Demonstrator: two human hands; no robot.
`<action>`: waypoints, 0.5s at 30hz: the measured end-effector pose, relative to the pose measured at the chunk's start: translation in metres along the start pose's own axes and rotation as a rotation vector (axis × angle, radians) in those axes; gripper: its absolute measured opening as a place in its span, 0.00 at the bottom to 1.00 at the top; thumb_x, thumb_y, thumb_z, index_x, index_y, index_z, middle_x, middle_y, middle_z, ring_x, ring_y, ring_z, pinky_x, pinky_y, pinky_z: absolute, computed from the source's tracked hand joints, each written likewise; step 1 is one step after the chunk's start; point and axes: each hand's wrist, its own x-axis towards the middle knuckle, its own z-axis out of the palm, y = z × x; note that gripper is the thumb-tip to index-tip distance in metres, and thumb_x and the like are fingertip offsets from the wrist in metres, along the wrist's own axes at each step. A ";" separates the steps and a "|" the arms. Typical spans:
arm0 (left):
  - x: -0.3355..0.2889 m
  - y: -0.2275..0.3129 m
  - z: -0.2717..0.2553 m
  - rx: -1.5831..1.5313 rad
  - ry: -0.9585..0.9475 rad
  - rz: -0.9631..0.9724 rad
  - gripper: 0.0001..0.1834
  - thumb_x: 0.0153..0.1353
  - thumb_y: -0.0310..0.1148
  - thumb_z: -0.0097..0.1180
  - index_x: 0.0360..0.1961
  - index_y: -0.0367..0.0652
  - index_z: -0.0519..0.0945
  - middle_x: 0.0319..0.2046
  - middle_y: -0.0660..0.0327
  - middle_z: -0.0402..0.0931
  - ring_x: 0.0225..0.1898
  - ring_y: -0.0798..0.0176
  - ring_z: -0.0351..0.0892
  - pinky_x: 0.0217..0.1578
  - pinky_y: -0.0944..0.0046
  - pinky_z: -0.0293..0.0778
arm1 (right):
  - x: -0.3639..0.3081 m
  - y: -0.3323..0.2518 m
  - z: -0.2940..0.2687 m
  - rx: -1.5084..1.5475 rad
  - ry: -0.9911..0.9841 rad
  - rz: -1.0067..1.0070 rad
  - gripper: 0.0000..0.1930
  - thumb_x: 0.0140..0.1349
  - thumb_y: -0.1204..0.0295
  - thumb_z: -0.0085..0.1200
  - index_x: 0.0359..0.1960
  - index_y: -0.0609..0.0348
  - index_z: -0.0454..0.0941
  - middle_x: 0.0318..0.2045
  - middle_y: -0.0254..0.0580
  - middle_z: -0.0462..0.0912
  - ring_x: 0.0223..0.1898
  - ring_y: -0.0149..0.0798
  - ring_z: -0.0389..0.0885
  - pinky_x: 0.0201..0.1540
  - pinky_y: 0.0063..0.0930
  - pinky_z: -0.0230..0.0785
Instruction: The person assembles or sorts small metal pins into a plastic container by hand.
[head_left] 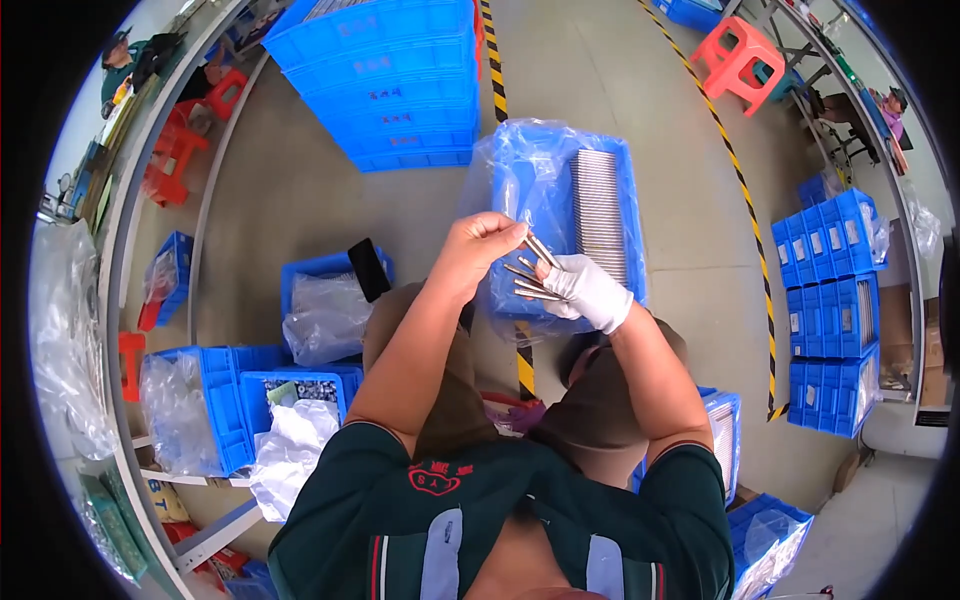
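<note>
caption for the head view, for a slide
Bare left hand and white-gloved right hand hold slim metal rods over a blue crate with clear plastic.

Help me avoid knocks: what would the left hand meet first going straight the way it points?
The left hand would likely meet the metal rods in the gloved right hand first; it seems to touch their ends, though depth is unclear.

Our hands (477, 245) could pass rightward over open floor (700, 215), but in the blue crate (627, 185) the plastic liner (525, 185) bunches on the left and packed metal rods (597, 210) line the right, while the crate stack (395, 110) blocks the far left and our knees (388, 318) hem in the near side.
</note>
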 end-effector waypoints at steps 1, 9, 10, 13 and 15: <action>0.000 0.001 0.000 0.005 -0.011 -0.004 0.08 0.54 0.32 0.55 0.29 0.36 0.78 0.26 0.64 0.75 0.30 0.74 0.70 0.34 0.73 0.65 | 0.000 0.000 0.000 0.002 0.002 -0.001 0.19 0.57 0.54 0.49 0.27 0.61 0.72 0.14 0.28 0.64 0.13 0.21 0.55 0.13 0.16 0.45; -0.003 0.007 0.002 0.086 -0.069 -0.079 0.08 0.54 0.31 0.55 0.29 0.35 0.77 0.26 0.63 0.75 0.28 0.74 0.71 0.31 0.73 0.66 | -0.002 0.002 0.004 -0.028 0.029 -0.037 0.21 0.58 0.53 0.48 0.29 0.63 0.74 0.13 0.27 0.64 0.12 0.21 0.55 0.13 0.16 0.44; -0.003 0.007 0.003 0.089 -0.070 -0.102 0.08 0.54 0.31 0.55 0.29 0.35 0.77 0.26 0.64 0.75 0.29 0.74 0.71 0.32 0.73 0.66 | 0.000 0.003 0.003 -0.029 0.030 -0.037 0.21 0.58 0.53 0.48 0.29 0.63 0.74 0.13 0.27 0.64 0.12 0.21 0.55 0.13 0.16 0.44; 0.000 0.002 -0.002 0.079 0.021 -0.031 0.09 0.55 0.31 0.54 0.29 0.35 0.77 0.26 0.63 0.75 0.30 0.73 0.71 0.34 0.72 0.66 | 0.001 0.003 0.003 -0.041 0.022 -0.059 0.24 0.57 0.50 0.46 0.28 0.64 0.74 0.11 0.27 0.63 0.11 0.21 0.55 0.13 0.16 0.42; 0.002 0.002 -0.003 0.078 0.021 0.007 0.09 0.55 0.31 0.54 0.29 0.34 0.77 0.26 0.63 0.75 0.31 0.73 0.71 0.35 0.72 0.66 | 0.000 -0.001 0.005 -0.076 0.031 -0.002 0.24 0.57 0.50 0.46 0.29 0.64 0.75 0.11 0.27 0.63 0.11 0.21 0.55 0.13 0.16 0.42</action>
